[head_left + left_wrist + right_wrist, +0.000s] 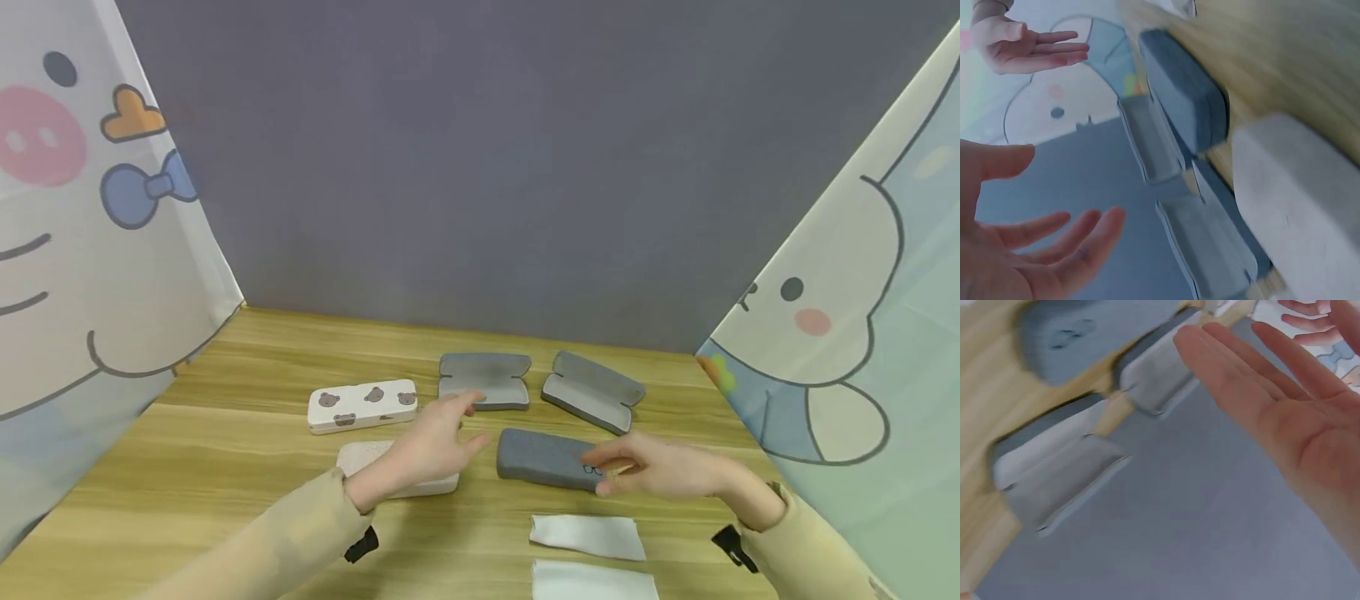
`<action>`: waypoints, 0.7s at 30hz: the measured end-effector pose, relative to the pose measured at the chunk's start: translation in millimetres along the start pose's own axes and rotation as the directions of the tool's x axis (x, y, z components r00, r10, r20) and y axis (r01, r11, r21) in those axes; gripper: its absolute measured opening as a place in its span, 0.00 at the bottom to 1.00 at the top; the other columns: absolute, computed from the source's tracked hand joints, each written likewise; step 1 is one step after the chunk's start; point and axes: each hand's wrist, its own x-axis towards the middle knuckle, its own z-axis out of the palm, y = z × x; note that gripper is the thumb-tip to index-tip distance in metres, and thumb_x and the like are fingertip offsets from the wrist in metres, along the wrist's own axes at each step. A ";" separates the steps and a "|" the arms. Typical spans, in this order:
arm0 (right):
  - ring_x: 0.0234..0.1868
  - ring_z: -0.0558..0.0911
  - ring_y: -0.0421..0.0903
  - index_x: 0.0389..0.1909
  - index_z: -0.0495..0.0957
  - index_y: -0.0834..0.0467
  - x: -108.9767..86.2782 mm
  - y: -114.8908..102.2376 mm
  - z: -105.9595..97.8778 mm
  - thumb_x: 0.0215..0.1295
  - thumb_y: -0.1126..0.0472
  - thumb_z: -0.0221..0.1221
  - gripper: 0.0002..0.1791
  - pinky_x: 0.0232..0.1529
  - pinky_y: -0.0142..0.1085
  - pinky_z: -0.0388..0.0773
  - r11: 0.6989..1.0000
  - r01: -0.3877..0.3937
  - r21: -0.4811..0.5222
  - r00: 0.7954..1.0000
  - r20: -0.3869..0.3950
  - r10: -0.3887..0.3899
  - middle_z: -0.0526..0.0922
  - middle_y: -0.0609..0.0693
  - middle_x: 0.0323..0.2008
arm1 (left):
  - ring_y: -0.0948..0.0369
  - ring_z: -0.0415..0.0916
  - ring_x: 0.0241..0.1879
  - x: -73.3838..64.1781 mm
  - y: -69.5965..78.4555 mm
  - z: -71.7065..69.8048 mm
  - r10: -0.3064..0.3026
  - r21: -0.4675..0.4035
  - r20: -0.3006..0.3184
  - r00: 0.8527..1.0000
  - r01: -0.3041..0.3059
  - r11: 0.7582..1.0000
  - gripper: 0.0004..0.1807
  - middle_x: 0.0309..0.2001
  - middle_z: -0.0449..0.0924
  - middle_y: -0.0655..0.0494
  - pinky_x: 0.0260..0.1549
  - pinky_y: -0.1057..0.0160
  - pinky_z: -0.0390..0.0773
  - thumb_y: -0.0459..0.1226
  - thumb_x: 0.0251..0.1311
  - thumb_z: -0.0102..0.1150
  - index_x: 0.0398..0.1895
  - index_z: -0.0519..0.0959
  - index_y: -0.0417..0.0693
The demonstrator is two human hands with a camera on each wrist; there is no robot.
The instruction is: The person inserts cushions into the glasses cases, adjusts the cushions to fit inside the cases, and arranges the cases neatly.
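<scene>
My left hand [429, 448] hovers above a closed off-white glasses case [362, 455], partly covering it in the head view; its fingers are loosely spread and hold nothing. My right hand [663, 468] is over the right end of a closed grey glasses case [536, 457] with a small spectacles print. In the right wrist view, the right hand [1291, 412] has extended fingers, clear of the grey case [1085, 337]. Behind them stand two grey glasses cases with lids up, one in the middle [483, 392] and one angled at right [588, 392].
A white case with bear prints [363, 404] lies at the left on the wooden table [225, 467]. Two folded white cloths, one farther [588, 536] and one nearer [592, 582], lie at the front. A grey wall [465, 167] and printed curtains [832, 350] enclose the table.
</scene>
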 end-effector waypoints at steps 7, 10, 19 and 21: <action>0.56 0.80 0.41 0.59 0.71 0.69 -29.1 36.1 13.3 0.68 0.56 0.57 0.25 0.49 0.28 0.78 0.999 0.037 -0.003 0.998 -0.042 -0.037 0.78 0.66 0.56 | 0.49 0.78 0.50 -2.2 5.4 23.6 0.090 0.012 0.122 0.988 -0.092 0.996 0.28 0.52 0.80 0.43 0.46 0.53 0.79 0.43 0.60 0.62 0.61 0.72 0.40; 0.54 0.79 0.34 0.59 0.71 0.71 -37.1 49.8 19.1 0.68 0.59 0.56 0.24 0.47 0.27 0.77 0.999 0.046 0.005 0.996 -0.073 -0.046 0.79 0.66 0.54 | 0.51 0.79 0.49 -4.0 8.9 36.6 0.106 0.034 0.164 0.981 -0.113 0.993 0.28 0.51 0.81 0.44 0.46 0.56 0.79 0.45 0.59 0.62 0.60 0.72 0.40; 0.52 0.80 0.36 0.56 0.68 0.79 -45.0 80.9 36.0 0.68 0.62 0.56 0.25 0.47 0.26 0.76 0.996 0.032 0.088 0.995 -0.101 -0.023 0.76 0.74 0.53 | 0.61 0.78 0.47 -0.2 13.9 84.9 0.140 0.200 0.340 0.930 -0.217 0.955 0.25 0.48 0.81 0.54 0.42 0.66 0.79 0.49 0.59 0.61 0.55 0.76 0.44; 0.51 0.81 0.43 0.56 0.69 0.78 -44.5 84.8 38.3 0.67 0.61 0.58 0.26 0.46 0.28 0.77 0.998 -0.002 0.055 0.994 -0.112 0.008 0.77 0.72 0.52 | 0.63 0.77 0.41 1.0 13.8 93.6 0.128 0.237 0.341 0.931 -0.217 0.947 0.22 0.42 0.80 0.55 0.37 0.67 0.78 0.49 0.60 0.61 0.52 0.77 0.44</action>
